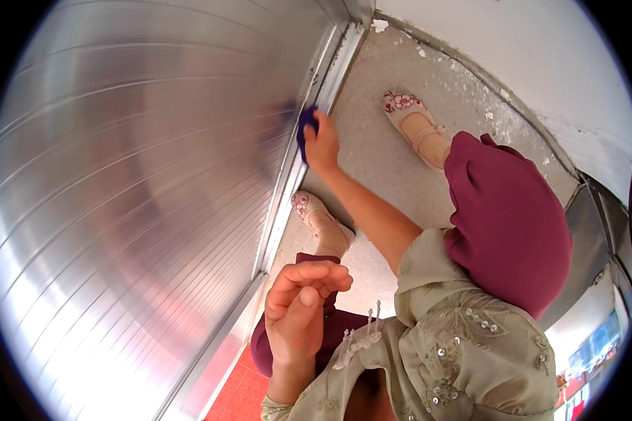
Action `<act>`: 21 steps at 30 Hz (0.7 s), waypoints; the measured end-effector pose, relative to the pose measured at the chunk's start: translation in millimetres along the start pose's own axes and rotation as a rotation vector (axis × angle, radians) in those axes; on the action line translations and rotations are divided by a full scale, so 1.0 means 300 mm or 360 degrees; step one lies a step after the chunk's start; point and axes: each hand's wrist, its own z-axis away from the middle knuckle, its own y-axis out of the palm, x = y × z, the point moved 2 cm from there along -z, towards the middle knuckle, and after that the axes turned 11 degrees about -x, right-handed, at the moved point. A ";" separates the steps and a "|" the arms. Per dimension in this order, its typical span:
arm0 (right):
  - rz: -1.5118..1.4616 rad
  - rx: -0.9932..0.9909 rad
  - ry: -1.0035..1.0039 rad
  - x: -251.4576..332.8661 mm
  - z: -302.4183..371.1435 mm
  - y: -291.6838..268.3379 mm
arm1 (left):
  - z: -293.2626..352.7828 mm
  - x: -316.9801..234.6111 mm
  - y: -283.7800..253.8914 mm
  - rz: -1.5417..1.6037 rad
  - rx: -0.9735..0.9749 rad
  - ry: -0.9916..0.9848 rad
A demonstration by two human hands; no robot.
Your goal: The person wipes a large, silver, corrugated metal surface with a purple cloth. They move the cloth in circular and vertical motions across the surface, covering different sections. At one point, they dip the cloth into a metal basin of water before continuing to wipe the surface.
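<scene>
While the fingers of our right hand (321, 146) keep the dark blue cloth (305, 132) between them and the metal rail (338, 67), we should, in our judgement, press evenly and follow the rail lengthwise, with the cloth folded enough that no fingertip scrapes the bare edge. It seems wise to let the cloth reach also the narrow corner where the rail meets the ribbed metal panel (154, 175), since dirt could collect there.

The thumb and the forefinger of this hand lie bent over the cloth and grip it; the other fingertips are hidden, so we cannot tell how they close. The left hand (296, 312) holds nothing that we can see: its fingers are side by side and loosely curled, the thumb near them, and it is raised apart from the panel.

Around the hands, one flowered shoe (300, 203) stands just beside the rail and the other flowered shoe (402, 104) farther to the right, both on the grey floor (372, 70). Beyond them is a white wall (541, 63).
</scene>
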 end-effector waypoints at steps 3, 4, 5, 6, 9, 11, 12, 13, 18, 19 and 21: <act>-0.0046 -0.0165 -0.0112 0.065 -0.085 0.036 | 0.013 -0.005 0.017 -0.0099 -0.0017 -0.0015; -0.0022 -0.0219 -0.0116 0.079 -0.063 0.051 | 0.006 -0.003 0.025 -0.0113 -0.0005 -0.0033; -0.0054 -0.0154 -0.0068 0.071 -0.003 0.056 | 0.003 0.000 0.027 -0.0120 -0.0018 -0.0042; -0.0089 -0.0093 -0.0020 0.050 0.076 0.054 | 0.000 0.000 0.031 -0.0132 -0.0028 -0.0050; 0.0097 0.0540 0.0007 -0.036 0.342 0.025 | -0.003 0.003 0.035 -0.0125 -0.0038 -0.0056; 0.0160 0.0800 0.0056 -0.037 0.393 0.006 | -0.003 0.001 0.035 -0.0117 -0.0024 -0.0028; 0.0113 0.0755 0.0050 -0.041 0.391 0.007 | -0.005 0.000 0.035 -0.0115 -0.0014 -0.0016; 0.0062 0.0717 0.0052 -0.035 0.394 0.007 | -0.003 -0.001 0.032 -0.0124 -0.0042 -0.0013; -0.0096 0.0040 0.0142 0.030 -0.043 0.017 | 0.009 -0.010 0.010 -0.0009 -0.0035 -0.0034; -0.0122 -0.0042 0.0103 0.056 -0.117 0.027 | 0.013 -0.010 0.011 0.0008 0.0000 -0.0039; 0.0038 -0.0095 0.0131 0.079 -0.130 0.046 | 0.018 -0.012 0.026 0.0025 0.0067 -0.0053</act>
